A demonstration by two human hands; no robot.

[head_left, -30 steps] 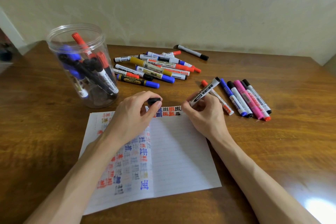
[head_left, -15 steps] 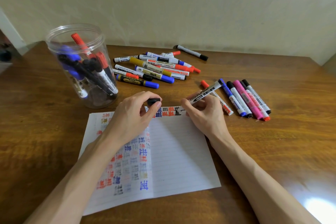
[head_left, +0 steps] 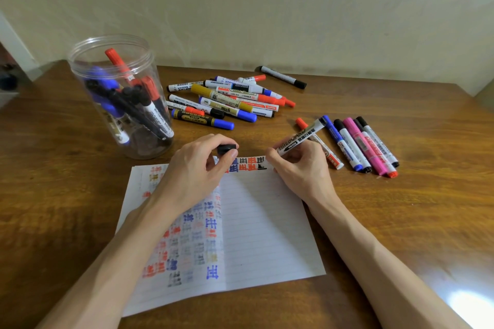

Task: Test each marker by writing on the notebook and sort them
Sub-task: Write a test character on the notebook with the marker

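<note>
Spreading across the view, a wooden tabletop is seen, and on it, nearest the person, an open lined notebook is laid flat, its left part filled with red, blue and black test marks. To the left, a clear plastic jar is stood upright with several markers inside. Behind the notebook a loose pile of markers is heaped, and to the right a neat row of markers is laid side by side, well apart from the pile.

Now to the hands. The right hand is curled round an uncapped white marker, which is held slanted with its tip down at the notebook's far edge, beside a black stroke; whether the tip is touching paper cannot be told. The left hand is placed over the page's upper left, and a black cap is pinched between its thumb and fingertips.

Trouble is easily pictured from here. The marks are being made right at the page's far edge, so the tabletop could be inked if the tip is run past the paper. Fresh ink could be smeared if it is brushed by the writing hand. The red marker at the near end of the row could be nudged, since the raised rear end of the held marker is hung just above it.
</note>
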